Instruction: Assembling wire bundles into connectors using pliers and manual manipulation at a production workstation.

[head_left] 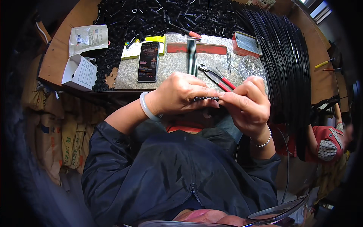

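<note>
Workshop bench: heaped black plastic parts [166, 15], black rod bundles [287, 60], pliers [215, 75]

Dark-screened phone [148, 61] mid-bench; white pouch [88, 38] and white box [79, 72] left; tan sacks [68, 140] below.

- My wooden worktop [56, 56] curves across twelve o'clock, a speckled stone slab [174, 64] lying on it.
- Stacked sacks [72, 140] at nine o'clock.
- Bright window [315, 7] at one o'clock.

Left hand [177, 94] and right hand [247, 104] raised together, fingers [204, 92] pinched, fingertips nearly touching, forearms angled inward
</note>
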Available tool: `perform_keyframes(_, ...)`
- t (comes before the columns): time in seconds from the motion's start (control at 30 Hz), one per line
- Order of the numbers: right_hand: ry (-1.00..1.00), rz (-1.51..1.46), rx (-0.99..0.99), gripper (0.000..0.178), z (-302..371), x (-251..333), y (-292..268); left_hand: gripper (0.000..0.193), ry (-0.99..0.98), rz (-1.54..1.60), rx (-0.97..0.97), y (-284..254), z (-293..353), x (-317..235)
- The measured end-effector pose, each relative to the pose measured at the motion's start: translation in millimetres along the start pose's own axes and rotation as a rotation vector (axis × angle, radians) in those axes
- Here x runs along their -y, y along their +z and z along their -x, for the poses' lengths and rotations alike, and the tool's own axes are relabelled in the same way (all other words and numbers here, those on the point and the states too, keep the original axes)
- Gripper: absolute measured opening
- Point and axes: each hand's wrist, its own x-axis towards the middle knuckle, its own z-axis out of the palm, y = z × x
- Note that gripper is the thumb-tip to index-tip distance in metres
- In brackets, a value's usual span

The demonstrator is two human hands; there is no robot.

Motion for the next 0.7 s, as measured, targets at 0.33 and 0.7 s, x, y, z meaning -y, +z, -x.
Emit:
perform_keyframes(0.33,-0.083,0.087,-0.018,0.023,-5.4,0.0,0.4,0.043,-0.015,0.045,-0.019,-1.6,8.5,5.8)
perform_keyframes(0.7,-0.034,0.001,-0.007,0.027,-3.4,0.6,5.0,0.033,0.034,-0.049,-0.041,1.1,10.3,6.8)
